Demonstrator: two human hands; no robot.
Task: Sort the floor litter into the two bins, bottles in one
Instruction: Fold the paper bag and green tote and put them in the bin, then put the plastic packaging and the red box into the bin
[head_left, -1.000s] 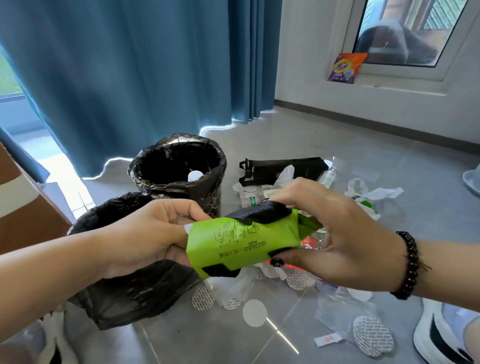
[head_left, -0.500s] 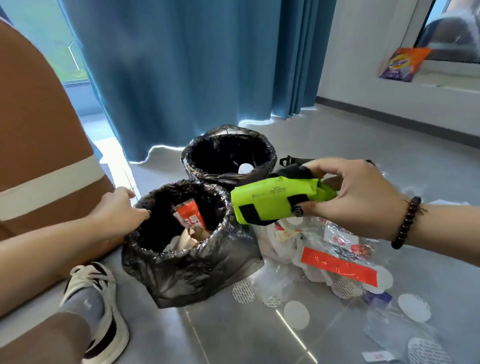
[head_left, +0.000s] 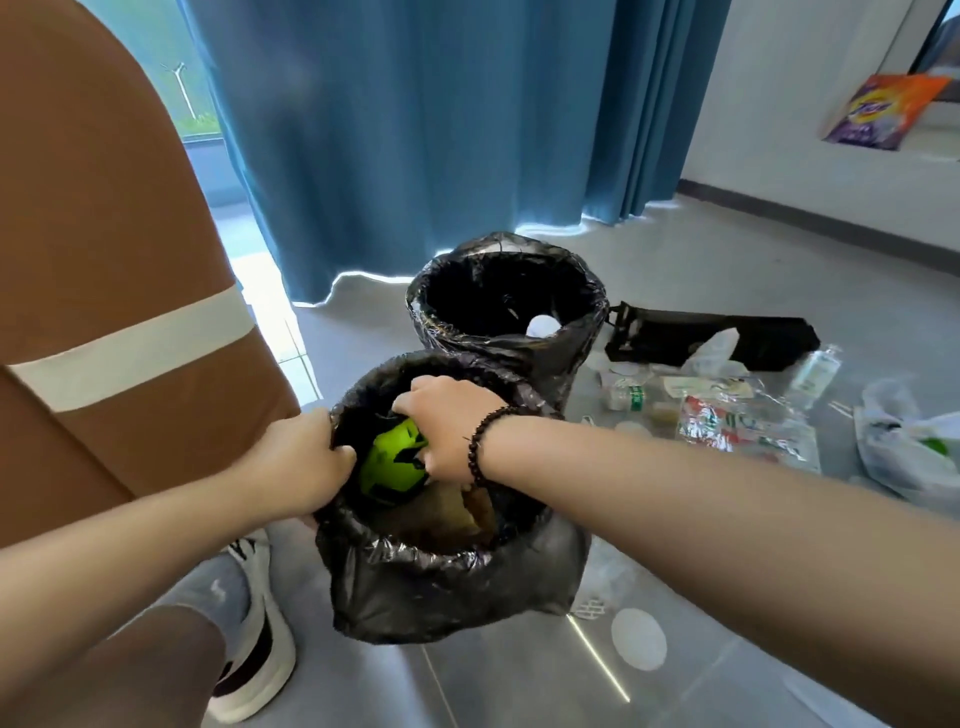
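Both bins wear crinkled, glossy black plastic liners, the near bin (head_left: 447, 582) and the far bin (head_left: 506, 306). The floor (head_left: 519, 686) is smooth, shiny grey tile. The curtain (head_left: 415, 130) is matt blue cloth. The wrappers (head_left: 743, 421) are clear, glossy film.

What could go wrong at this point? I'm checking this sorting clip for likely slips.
1. The right hand is pushing the green packet deep into the near bin; the thin black liner could tear or slip off, though the left hand grips its rim.
2. The near bin touches the far bin, so a hard push might nudge or tip it.
3. A clear bottle lies among wrappers on the floor and could be overlooked.
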